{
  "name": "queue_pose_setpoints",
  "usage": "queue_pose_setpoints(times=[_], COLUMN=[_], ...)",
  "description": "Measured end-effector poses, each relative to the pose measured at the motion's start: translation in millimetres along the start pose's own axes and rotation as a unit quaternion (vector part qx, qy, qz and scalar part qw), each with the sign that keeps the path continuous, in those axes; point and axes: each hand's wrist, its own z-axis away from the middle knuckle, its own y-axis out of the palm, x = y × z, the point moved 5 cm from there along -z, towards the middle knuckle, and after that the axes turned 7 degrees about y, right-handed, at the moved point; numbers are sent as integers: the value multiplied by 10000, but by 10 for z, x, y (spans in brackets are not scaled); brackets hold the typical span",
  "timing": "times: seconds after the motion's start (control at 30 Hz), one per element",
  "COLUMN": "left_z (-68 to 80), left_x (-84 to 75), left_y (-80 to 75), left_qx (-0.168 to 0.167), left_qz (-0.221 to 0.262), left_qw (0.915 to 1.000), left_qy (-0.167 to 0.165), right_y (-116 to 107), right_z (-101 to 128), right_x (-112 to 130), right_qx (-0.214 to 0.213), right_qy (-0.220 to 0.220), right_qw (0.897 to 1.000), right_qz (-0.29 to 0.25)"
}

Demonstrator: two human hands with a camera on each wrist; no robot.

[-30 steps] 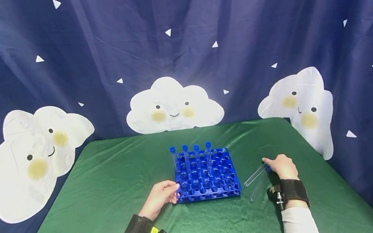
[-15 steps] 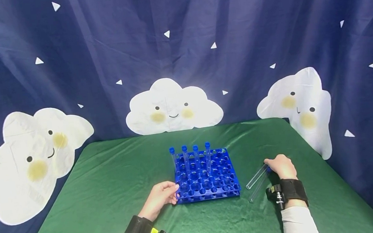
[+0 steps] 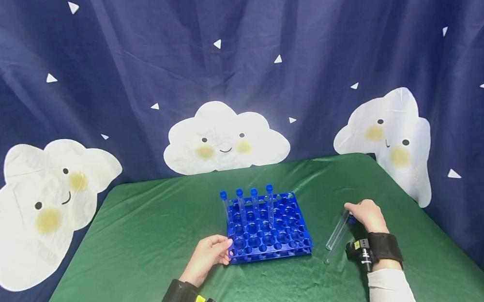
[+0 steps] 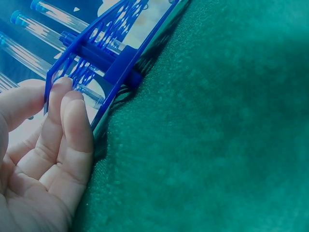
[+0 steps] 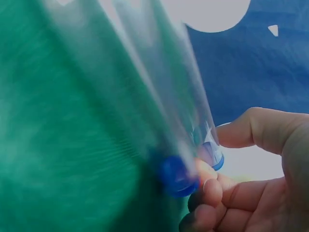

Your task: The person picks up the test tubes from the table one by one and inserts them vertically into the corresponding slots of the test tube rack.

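Note:
My left hand (image 3: 208,254) pinches the near left corner of a blue test tube rack (image 3: 269,248), thumb and fingertips at its upper plate (image 4: 81,41). Several clear test tubes with blue caps, one of them this tube (image 3: 243,209), stand upright in the rack's left and middle holes. To the right, my right hand (image 3: 368,214) pinches a capped test tube (image 3: 337,231) near its cap, between thumb and index finger. Its round end slants down toward me. Beside it on the table lies another test tube (image 3: 331,253), whose blue cap (image 5: 178,176) is close to my curled fingers.
A green cloth (image 3: 281,288) covers the table. Behind it hangs a dark blue curtain (image 3: 130,84) with white clouds and small triangles. Black straps with cameras sit on both wrists, the right strap (image 3: 384,246) close to the lying tube.
The round end of the pinched tube has swung right and toward me, close alongside the lying tube. My right hand shifted slightly right; the left hand stays on the rack.

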Motion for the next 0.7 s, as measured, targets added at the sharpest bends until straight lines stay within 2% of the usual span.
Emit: queue_pose_setpoints(times=[0.2, 0.33, 0.53, 0.7], left_z=[-5, -9, -9, -6], left_x=[9, 7, 7, 14], left_y=[-2, -4, -5, -4], left_qx=[4, -12, -30, -2], left_qz=[-35, -83, -118, -80], left_qw=[10000, 10000, 9999, 10000], left_qy=[14, 42, 45, 33], right_y=[-116, -169, -229, -292], right_z=[70, 139, 193, 221], right_x=[135, 243, 338, 395], right_qx=[-97, -20, -7, -457], right_qy=[-230, -387, -436, -612], right_qw=[9987, 9942, 9805, 9653], right_qz=[-437, -1007, -1914, -2498])
